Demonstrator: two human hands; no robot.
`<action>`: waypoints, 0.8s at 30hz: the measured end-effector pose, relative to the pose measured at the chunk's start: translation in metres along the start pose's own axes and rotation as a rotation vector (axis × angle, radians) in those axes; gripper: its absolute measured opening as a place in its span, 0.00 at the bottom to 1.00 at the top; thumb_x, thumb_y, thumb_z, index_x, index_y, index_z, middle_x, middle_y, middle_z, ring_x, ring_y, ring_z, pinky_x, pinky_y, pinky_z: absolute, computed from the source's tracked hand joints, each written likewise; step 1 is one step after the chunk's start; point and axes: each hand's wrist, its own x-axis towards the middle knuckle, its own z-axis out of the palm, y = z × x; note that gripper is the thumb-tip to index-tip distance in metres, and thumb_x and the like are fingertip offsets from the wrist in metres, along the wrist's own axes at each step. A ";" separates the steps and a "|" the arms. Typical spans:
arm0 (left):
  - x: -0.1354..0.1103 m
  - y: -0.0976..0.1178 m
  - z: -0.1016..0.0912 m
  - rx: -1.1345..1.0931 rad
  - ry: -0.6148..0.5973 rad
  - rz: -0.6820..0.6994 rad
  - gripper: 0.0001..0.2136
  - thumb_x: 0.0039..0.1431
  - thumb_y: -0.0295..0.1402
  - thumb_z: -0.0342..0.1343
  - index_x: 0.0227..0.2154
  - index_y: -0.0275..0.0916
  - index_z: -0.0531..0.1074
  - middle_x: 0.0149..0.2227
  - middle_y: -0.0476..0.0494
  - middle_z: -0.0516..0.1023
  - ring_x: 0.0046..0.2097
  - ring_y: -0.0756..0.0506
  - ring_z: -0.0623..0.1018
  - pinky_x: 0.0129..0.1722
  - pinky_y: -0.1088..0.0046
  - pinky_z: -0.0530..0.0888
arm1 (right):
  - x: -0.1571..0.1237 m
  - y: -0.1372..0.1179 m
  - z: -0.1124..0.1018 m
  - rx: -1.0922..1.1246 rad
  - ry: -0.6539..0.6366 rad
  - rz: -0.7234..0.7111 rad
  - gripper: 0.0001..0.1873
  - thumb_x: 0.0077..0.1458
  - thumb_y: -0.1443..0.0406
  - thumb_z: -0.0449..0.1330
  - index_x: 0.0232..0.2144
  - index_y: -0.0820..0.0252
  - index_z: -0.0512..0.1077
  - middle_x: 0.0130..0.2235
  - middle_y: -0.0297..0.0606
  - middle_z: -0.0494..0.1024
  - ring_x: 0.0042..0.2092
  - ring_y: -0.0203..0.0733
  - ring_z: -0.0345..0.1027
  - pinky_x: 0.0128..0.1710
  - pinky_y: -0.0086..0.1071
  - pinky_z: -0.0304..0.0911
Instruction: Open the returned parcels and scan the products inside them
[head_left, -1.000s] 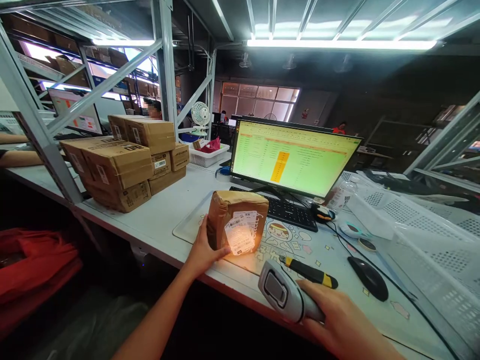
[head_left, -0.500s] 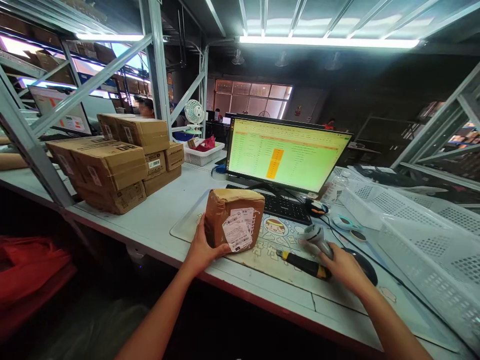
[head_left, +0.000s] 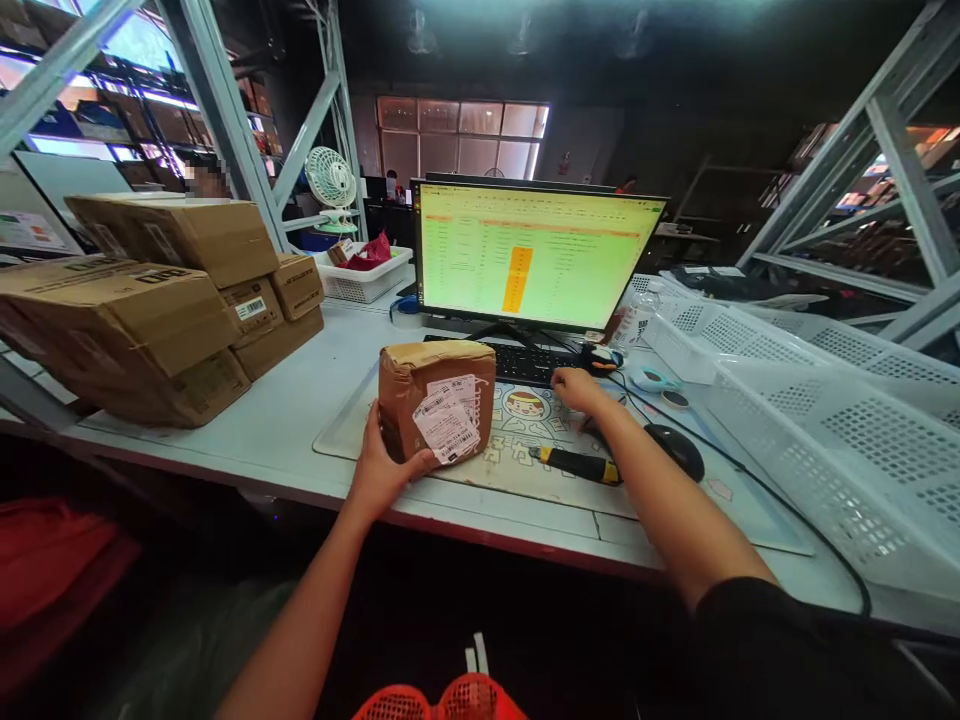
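My left hand (head_left: 386, 465) grips a brown taped parcel (head_left: 401, 410) at its lower left, thumb along the front and fingers at the side. White printed labels (head_left: 450, 418) cover part of the parcel's front. Over the right end of the black keyboard (head_left: 525, 362) is my right hand (head_left: 579, 388), fingers curled in, nothing visible in them. A black and yellow utility knife (head_left: 577, 465) lies on the cartoon desk mat (head_left: 525, 404) near my right forearm. Beyond that forearm is a black mouse (head_left: 673, 452). My arm hides most of a grey object on the mat.
Behind the keyboard stands a monitor (head_left: 472, 250) showing a spreadsheet. Stacked cardboard boxes (head_left: 187, 320) occupy the left of the table. White perforated baskets (head_left: 832, 450) line the right side, with tape rolls (head_left: 652, 378) and a black cable (head_left: 757, 490) nearby. A small basket (head_left: 367, 280) sits behind.
My right hand has let go of the grey handheld scanner and moved forward and left to the keyboard. My left hand stays on the parcel. The view has tilted down and shifted right.
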 end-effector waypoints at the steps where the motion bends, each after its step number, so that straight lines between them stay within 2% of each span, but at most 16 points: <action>1: 0.000 0.000 0.000 -0.001 -0.005 -0.001 0.59 0.47 0.48 0.73 0.74 0.42 0.42 0.73 0.31 0.56 0.72 0.32 0.61 0.71 0.49 0.61 | 0.010 -0.003 0.006 -0.001 -0.017 -0.004 0.12 0.67 0.70 0.55 0.45 0.63 0.78 0.50 0.44 0.81 0.53 0.43 0.73 0.55 0.35 0.65; 3: 0.000 0.002 -0.001 0.005 -0.012 -0.010 0.58 0.48 0.47 0.72 0.74 0.42 0.41 0.73 0.31 0.54 0.72 0.33 0.60 0.71 0.50 0.60 | 0.022 -0.005 0.017 -0.008 -0.037 0.001 0.10 0.69 0.65 0.58 0.44 0.64 0.77 0.48 0.44 0.80 0.50 0.44 0.74 0.54 0.40 0.67; 6: -0.001 0.004 -0.001 0.019 0.000 -0.019 0.57 0.49 0.47 0.71 0.75 0.42 0.42 0.74 0.32 0.53 0.73 0.33 0.59 0.72 0.50 0.59 | 0.031 -0.001 0.024 -0.018 -0.040 0.009 0.13 0.69 0.58 0.60 0.44 0.63 0.76 0.47 0.42 0.79 0.49 0.44 0.74 0.53 0.44 0.69; 10: -0.001 0.006 0.001 0.005 0.005 -0.029 0.57 0.49 0.46 0.71 0.75 0.43 0.42 0.74 0.32 0.51 0.73 0.33 0.58 0.72 0.49 0.58 | 0.036 0.000 0.024 0.000 -0.039 -0.019 0.15 0.69 0.56 0.60 0.47 0.63 0.75 0.49 0.42 0.78 0.51 0.45 0.73 0.54 0.45 0.69; 14: -0.003 0.004 0.002 -0.033 0.005 -0.022 0.55 0.50 0.45 0.70 0.74 0.42 0.43 0.74 0.31 0.52 0.73 0.33 0.58 0.72 0.48 0.57 | 0.035 -0.012 0.015 0.018 -0.059 -0.020 0.14 0.69 0.58 0.59 0.47 0.63 0.75 0.49 0.43 0.79 0.49 0.45 0.74 0.52 0.44 0.69; 16: 0.000 0.007 -0.006 -0.066 0.019 0.005 0.54 0.50 0.44 0.69 0.74 0.41 0.43 0.74 0.31 0.52 0.73 0.33 0.58 0.72 0.48 0.57 | 0.022 -0.019 0.005 0.032 -0.064 -0.042 0.12 0.68 0.62 0.58 0.48 0.64 0.75 0.49 0.46 0.79 0.49 0.46 0.74 0.50 0.39 0.68; 18: 0.008 0.016 -0.023 -0.046 0.045 0.049 0.53 0.50 0.45 0.69 0.74 0.40 0.45 0.73 0.31 0.53 0.73 0.32 0.59 0.72 0.48 0.58 | -0.002 -0.021 -0.003 0.057 -0.099 -0.108 0.11 0.65 0.65 0.59 0.47 0.63 0.76 0.49 0.47 0.80 0.49 0.46 0.75 0.47 0.34 0.66; 21: 0.029 0.047 -0.059 0.161 0.047 0.177 0.49 0.48 0.43 0.70 0.71 0.42 0.53 0.70 0.34 0.61 0.70 0.31 0.62 0.71 0.47 0.60 | -0.052 -0.016 -0.004 0.086 -0.236 -0.227 0.14 0.60 0.60 0.64 0.46 0.61 0.78 0.45 0.44 0.82 0.43 0.45 0.76 0.42 0.31 0.67; 24: 0.052 0.087 -0.084 0.433 -0.123 0.323 0.48 0.45 0.39 0.72 0.70 0.43 0.58 0.67 0.36 0.65 0.68 0.29 0.63 0.70 0.46 0.60 | -0.095 -0.004 0.009 0.077 -0.287 -0.305 0.21 0.55 0.58 0.68 0.49 0.62 0.77 0.46 0.47 0.82 0.45 0.50 0.77 0.44 0.35 0.68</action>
